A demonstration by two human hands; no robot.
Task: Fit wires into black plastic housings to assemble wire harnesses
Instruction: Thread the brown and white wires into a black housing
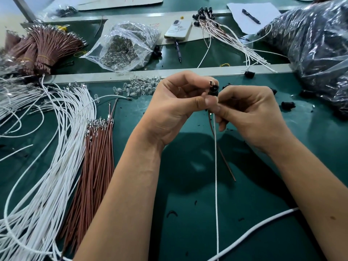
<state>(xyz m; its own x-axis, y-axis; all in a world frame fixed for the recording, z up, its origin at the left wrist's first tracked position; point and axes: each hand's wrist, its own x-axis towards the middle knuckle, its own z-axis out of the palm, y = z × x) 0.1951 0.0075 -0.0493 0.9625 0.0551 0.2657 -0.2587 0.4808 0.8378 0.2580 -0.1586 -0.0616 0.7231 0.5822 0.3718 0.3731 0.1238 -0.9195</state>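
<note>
Black housing [213, 90] held above green mat [188, 185], pinched by left hand [175, 106] to steady it, while right hand [244, 112] pinches white wire [216, 166] and brown wire [226, 162] just below, apparently seating them.

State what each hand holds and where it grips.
Left hand pinches the black housing by its lower body. Right hand pinches the white wire and brown wire just below the housing.
</note>
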